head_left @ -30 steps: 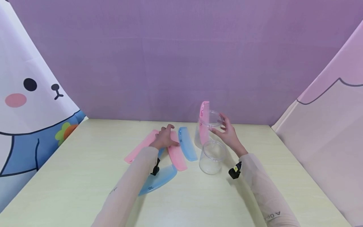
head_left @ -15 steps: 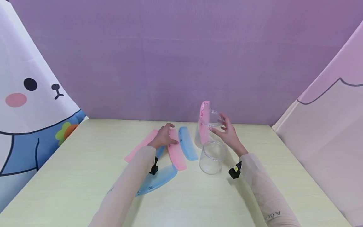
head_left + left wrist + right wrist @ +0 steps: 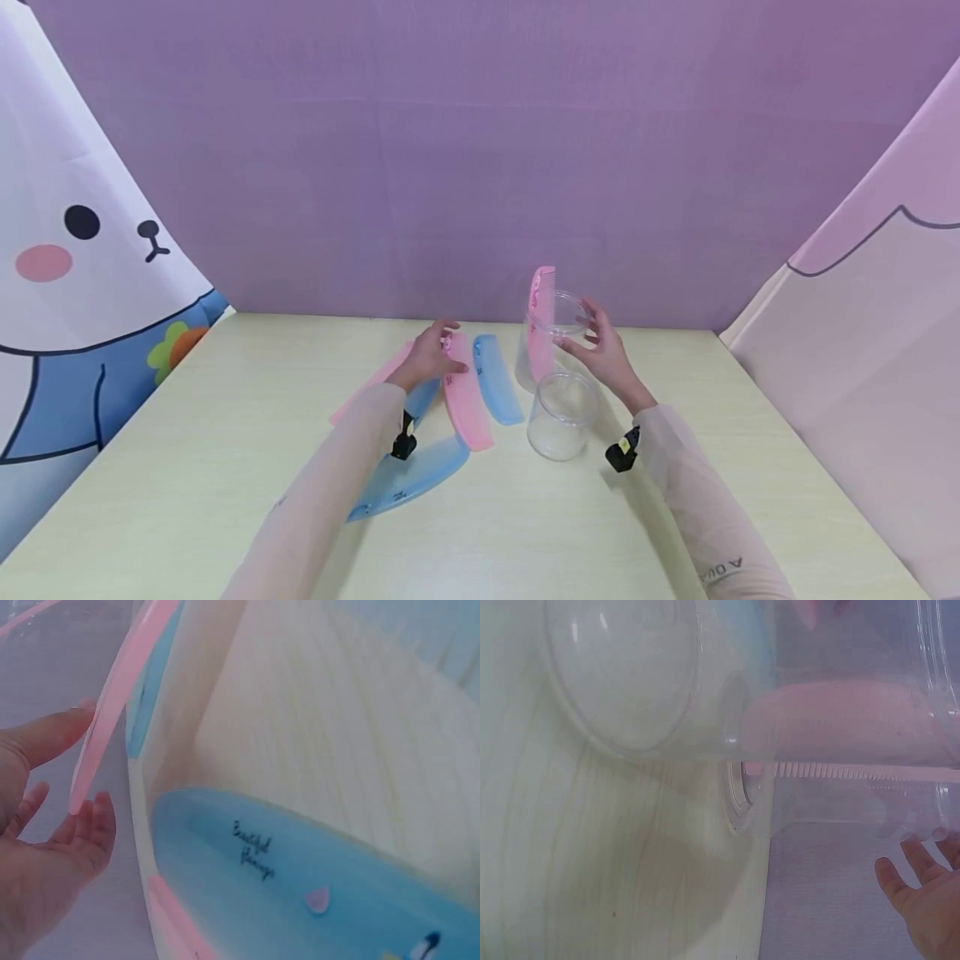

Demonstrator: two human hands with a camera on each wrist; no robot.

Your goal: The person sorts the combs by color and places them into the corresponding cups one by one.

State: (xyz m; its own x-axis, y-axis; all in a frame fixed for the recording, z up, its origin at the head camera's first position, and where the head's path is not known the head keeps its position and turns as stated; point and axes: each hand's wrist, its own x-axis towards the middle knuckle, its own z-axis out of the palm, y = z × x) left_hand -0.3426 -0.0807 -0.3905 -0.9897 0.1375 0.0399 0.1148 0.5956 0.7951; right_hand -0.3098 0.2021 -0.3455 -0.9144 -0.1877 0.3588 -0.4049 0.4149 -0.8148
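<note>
My left hand (image 3: 427, 360) pinches the top end of a pink comb (image 3: 471, 414). The left wrist view shows that comb (image 3: 112, 705) between thumb and fingertips, its end raised. At the back, my right hand (image 3: 609, 360) holds the rim of a clear plastic jar (image 3: 570, 332), thumb and fingers spread round its near right side. Another pink comb (image 3: 541, 321) stands upright inside this jar, teeth to the right. A second clear jar (image 3: 557, 448) stands in front of it; nothing shows inside.
Right of the pinched comb lies a blue comb (image 3: 495, 382). A blue comb (image 3: 423, 475) lies nearest, partly under the left sleeve. Another blue comb (image 3: 425, 398) and a pink comb (image 3: 375, 387) are partly hidden by the left hand and arm. A purple cloth (image 3: 480, 167) hangs behind the table.
My left hand has shifted slightly back and left at the pink comb, whose top end now shows more and sits higher. The right hand and both jars have stayed put.
</note>
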